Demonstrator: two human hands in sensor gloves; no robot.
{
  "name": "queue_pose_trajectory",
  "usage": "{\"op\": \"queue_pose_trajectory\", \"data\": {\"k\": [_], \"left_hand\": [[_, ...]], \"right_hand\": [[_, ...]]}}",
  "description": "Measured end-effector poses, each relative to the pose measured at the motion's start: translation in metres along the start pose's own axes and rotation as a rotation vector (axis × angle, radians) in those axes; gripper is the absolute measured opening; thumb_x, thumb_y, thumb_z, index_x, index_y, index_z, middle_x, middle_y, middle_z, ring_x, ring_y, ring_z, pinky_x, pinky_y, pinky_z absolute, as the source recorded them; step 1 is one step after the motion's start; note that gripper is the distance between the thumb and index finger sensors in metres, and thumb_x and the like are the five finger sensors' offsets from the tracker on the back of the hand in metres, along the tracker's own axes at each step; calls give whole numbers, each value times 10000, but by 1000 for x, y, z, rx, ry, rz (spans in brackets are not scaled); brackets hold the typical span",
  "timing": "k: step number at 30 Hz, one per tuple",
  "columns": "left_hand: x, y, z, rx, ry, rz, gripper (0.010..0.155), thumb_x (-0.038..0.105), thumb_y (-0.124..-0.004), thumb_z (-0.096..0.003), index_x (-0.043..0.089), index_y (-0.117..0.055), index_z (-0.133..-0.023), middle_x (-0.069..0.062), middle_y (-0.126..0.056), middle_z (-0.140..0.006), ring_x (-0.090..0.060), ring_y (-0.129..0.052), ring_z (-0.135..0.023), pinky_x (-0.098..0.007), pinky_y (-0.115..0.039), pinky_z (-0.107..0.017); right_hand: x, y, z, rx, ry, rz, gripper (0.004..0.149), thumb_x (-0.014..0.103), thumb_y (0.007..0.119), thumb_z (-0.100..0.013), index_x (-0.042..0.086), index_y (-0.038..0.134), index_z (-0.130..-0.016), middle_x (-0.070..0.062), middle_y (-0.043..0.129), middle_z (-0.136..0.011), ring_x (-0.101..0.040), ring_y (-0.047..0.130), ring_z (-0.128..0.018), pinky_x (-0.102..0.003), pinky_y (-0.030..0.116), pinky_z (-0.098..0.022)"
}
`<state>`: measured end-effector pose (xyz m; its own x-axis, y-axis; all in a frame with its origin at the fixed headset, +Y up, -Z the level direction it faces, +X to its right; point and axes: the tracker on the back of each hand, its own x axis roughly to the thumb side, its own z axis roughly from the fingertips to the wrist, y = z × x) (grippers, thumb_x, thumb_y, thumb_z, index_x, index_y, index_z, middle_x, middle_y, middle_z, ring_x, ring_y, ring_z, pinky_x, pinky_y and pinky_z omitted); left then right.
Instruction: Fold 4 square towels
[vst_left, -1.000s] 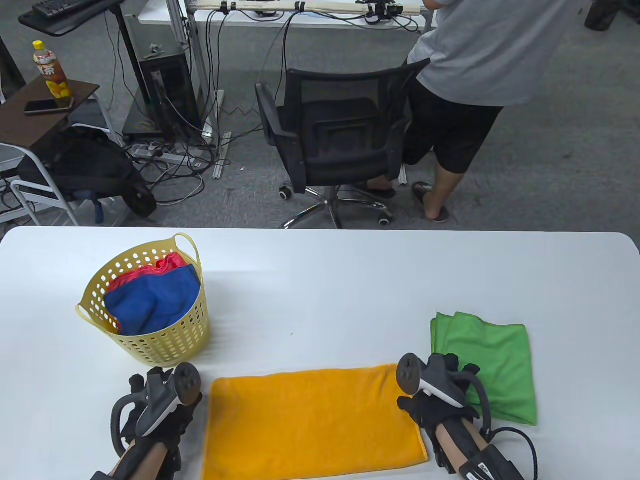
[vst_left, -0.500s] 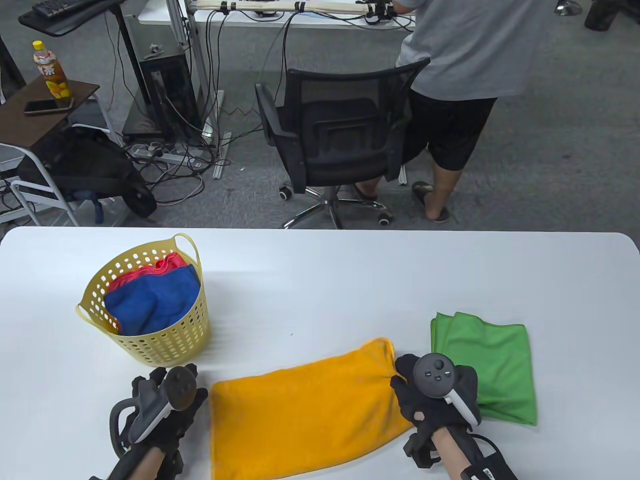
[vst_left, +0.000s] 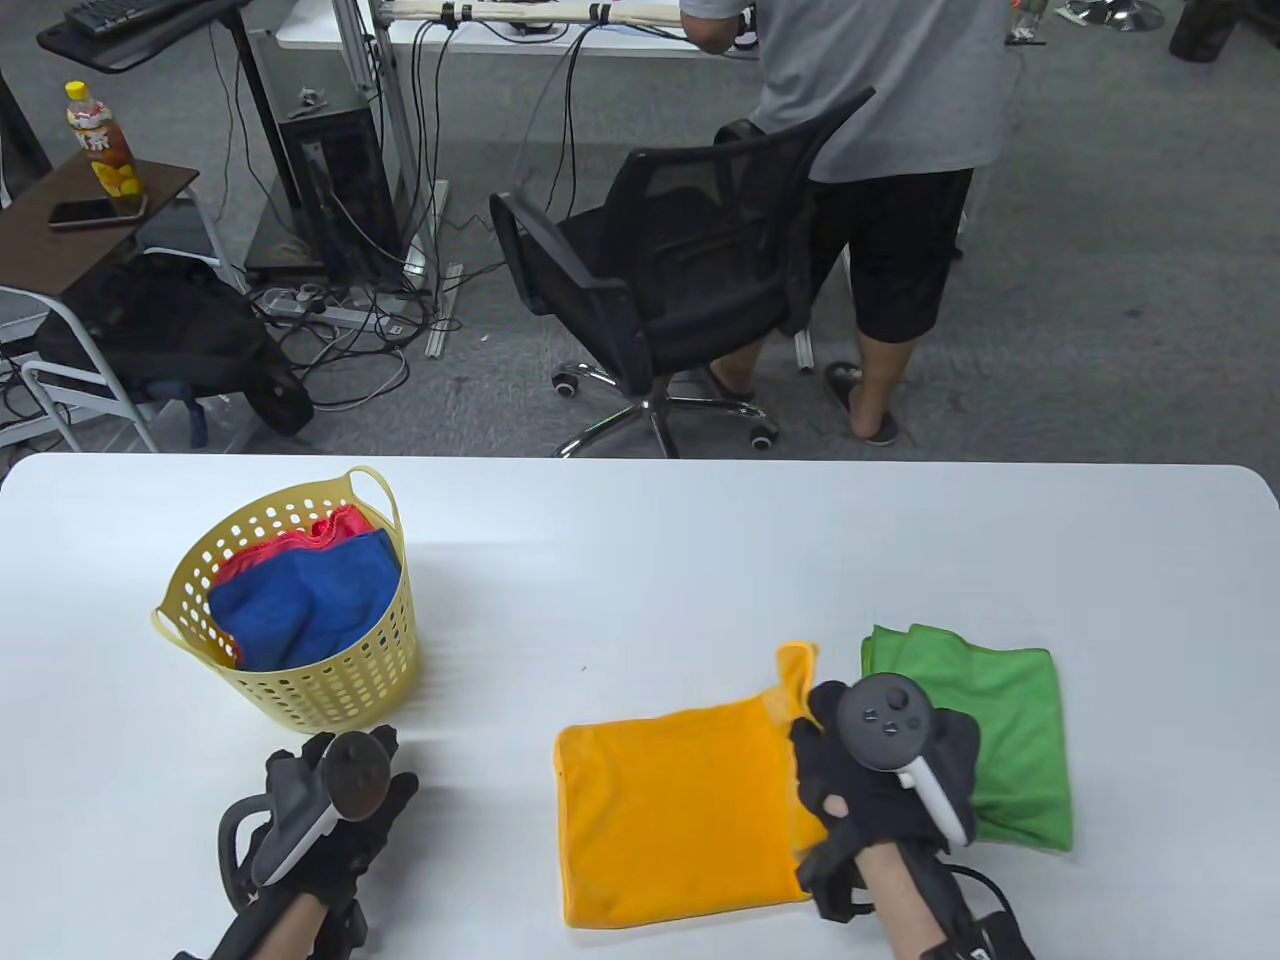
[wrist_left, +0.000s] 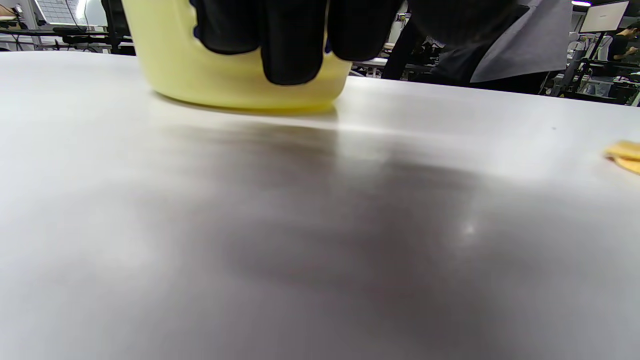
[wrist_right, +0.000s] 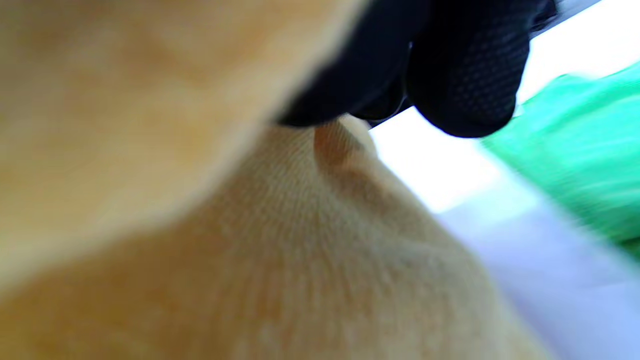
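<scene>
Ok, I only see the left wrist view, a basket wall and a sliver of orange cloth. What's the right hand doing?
Observer: The right hand grips the orange towel at its right edge, one corner sticking up.
Operator: Any towel folded?
Observer: A green towel lies folded right of that hand.
Operator: What's in the basket?
Observer: The yellow basket holds a blue towel over a red towel.
</scene>
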<state>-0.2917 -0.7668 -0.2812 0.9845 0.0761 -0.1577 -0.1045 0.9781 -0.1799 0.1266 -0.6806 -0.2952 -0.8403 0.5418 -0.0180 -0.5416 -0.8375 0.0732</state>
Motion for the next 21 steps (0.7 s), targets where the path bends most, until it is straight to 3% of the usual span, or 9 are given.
{"op": "queue_pose_trajectory", "data": {"k": [3,4,7,9,11,13,15,18,21], "left_hand": [[1,-1,1,-1,-1,-9,654,608,-683,-497,361,-627,-1100,5,-717,-1151,-328,-616,-1150,-594,-412,-874],[1,-2,1,-1,-2,-11,653,608,-684,-496,361,-630,-1098,6,-719,-1150,-327,-619,-1149,-594,-414,-873],[0,-1,2,3,-1,-13,654,608,-684,-495,360,-632,-1098,2,-720,-1149,-329,-621,-1147,-594,-415,-872],[0,-1,2,3,0,-12,652,608,-683,-495,361,-632,-1097,6,-721,-1149,-326,-622,-1148,-594,-414,-873],[-1,-1,1,0,2,-8,654,608,-683,-496,359,-631,-1098,4,-721,-1149,-327,-617,-1150,-594,-413,-873],[-1,-1,0,-5,4,-6,653,608,-683,-496,360,-630,-1098,3,-719,-1150,-328,-616,-1150,-594,-412,-873],[-1,-1,1,-8,3,-9,655,609,-682,-497,360,-628,-1100,5,-717,-1151,-327,-612,-1152,-594,-409,-875],[0,-1,1,-10,0,-15,656,610,-682,-497,362,-624,-1102,7,-712,-1154,-328,-609,-1154,-595,-405,-876],[1,-2,1,-13,-3,-22,655,612,-680,-498,364,-623,-1102,8,-712,-1155,-325,-603,-1157,-595,-403,-877]], "right_hand": [[41,51,-7,113,-65,-27,445,251,801,-523,42,725,-909,-309,845,-849,-54,999,-202,-435,889,-417],[55,78,-11,222,-111,-68,479,267,796,-523,35,707,-934,-319,828,-879,-85,1031,-254,-464,880,-442],[68,110,-12,469,-139,-177,678,360,751,-541,-13,545,-1069,-374,708,-981,-257,1071,-479,-568,817,-511],[65,104,-13,463,-146,-253,719,395,732,-547,-23,509,-1088,-396,671,-999,-323,1052,-533,-608,790,-518],[52,83,-18,384,-114,-264,709,398,721,-554,-16,520,-1092,-399,662,-1010,-350,1020,-576,-628,766,-524],[25,54,-26,214,-3,-197,673,397,714,-559,-22,587,-1070,-395,699,-991,-358,996,-581,-635,747,-529],[-4,41,-31,95,149,-66,629,404,709,-562,-39,698,-1008,-392,788,-905,-329,990,-509,-622,753,-507],[-40,53,-35,183,337,157,625,445,698,-564,-49,785,-936,-385,828,-834,-322,959,-493,-627,731,-510],[-55,84,-34,351,375,158,684,500,705,-554,-60,774,-941,-375,797,-834,-320,929,-519,-635,705,-530]]}}
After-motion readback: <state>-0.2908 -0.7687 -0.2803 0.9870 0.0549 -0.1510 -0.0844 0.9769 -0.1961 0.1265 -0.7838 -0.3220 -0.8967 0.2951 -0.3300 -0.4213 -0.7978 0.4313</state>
